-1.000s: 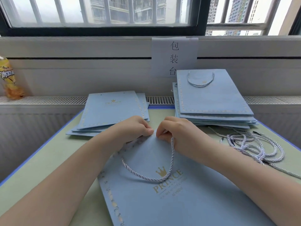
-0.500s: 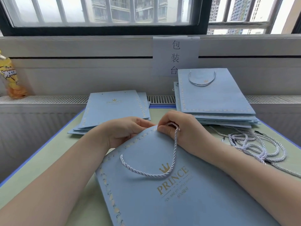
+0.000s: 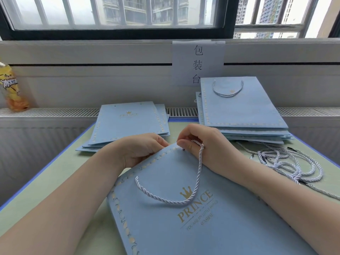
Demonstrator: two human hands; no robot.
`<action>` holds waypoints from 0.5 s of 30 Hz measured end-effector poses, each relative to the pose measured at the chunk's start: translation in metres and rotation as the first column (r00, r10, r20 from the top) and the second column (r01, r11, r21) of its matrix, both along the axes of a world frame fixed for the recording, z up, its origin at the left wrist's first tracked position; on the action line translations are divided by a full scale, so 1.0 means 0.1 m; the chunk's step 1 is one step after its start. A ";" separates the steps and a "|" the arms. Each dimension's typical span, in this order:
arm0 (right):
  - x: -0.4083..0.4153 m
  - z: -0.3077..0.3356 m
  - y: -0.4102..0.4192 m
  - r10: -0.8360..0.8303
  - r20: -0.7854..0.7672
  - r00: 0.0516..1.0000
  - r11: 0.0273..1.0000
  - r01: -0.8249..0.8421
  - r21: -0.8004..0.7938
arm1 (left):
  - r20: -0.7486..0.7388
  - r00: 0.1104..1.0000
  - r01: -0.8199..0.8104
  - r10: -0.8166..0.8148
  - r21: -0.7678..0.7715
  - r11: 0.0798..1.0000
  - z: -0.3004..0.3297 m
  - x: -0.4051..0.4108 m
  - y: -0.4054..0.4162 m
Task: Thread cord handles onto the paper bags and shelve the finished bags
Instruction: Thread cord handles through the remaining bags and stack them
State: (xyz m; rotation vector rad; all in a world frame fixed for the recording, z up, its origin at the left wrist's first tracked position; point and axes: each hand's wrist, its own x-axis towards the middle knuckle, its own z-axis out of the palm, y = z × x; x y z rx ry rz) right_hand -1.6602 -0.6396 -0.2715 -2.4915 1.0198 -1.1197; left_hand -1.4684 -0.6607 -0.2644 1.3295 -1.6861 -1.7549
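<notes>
Your left hand (image 3: 145, 148) pinches the top edge of the near bag (image 3: 193, 208) on the table (image 3: 55, 173), and your right hand (image 3: 202, 144) grips the cord (image 3: 184, 197) at that same edge. Far left sits a stack (image 3: 128, 124) without handles, far right a corded stack (image 3: 242, 109), with loose cords (image 3: 281, 162) just near of it.

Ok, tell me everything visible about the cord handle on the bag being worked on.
The cord handle is a pale, silvery-white twisted rope, looking silky. Its left end enters a hole near the top edge of the blue paper bag; from there it sags in a loop across the bag's face, over the gold crown print. Its right end rises to the right hand, which pinches it at the bag's top edge. The left hand grips that edge beside it, not touching the cord.
</notes>
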 end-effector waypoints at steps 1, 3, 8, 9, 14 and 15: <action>-0.01 0.01 0.00 -0.005 -0.004 1.000 1.000 0.005 0.027 | -0.003 1.000 0.008 -0.008 -0.005 1.000 -0.01 0.01 -0.01; -0.02 0.01 -0.01 -0.021 -0.010 1.000 0.997 0.022 0.068 | 0.006 1.000 0.006 -0.006 -0.013 1.000 -0.02 0.02 -0.02; -0.02 -0.04 -0.02 -0.036 -0.034 0.999 0.990 0.041 0.135 | -0.038 0.999 0.029 -0.028 0.019 0.999 -0.03 0.01 0.00; -0.02 -0.04 -0.01 -0.035 -0.043 0.998 0.989 0.041 0.145 | -0.047 0.998 0.043 -0.042 0.033 0.999 -0.05 0.00 -0.01; -0.03 -0.01 0.02 -0.025 -0.090 0.996 0.988 0.038 0.152 | -0.098 0.992 0.087 -0.082 0.056 0.995 -0.07 0.00 0.00; -0.03 0.00 0.02 -0.022 -0.097 0.995 0.989 0.036 0.145 | -0.115 0.989 0.101 -0.094 0.060 0.993 -0.08 0.00 0.00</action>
